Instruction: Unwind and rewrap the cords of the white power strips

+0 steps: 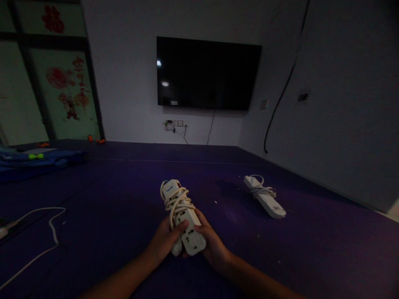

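Note:
Between my two hands is a white power strip, its sockets facing up and its far end tilted to the left. The strip's own cord is wound several times around its middle. My left hand grips the near left side, thumb on the socket face. On the opposite side, my right hand is closed around the edge, with its thumb on top. The fingers beneath the strip are mostly hidden. A second white power strip, also wrapped in its cord, lies on the purple floor to the right.
A loose white cable curls over the purple floor at left. Blue cloth lies farther back. Ahead, a television hangs above wall sockets. A dark cord hangs along the right wall.

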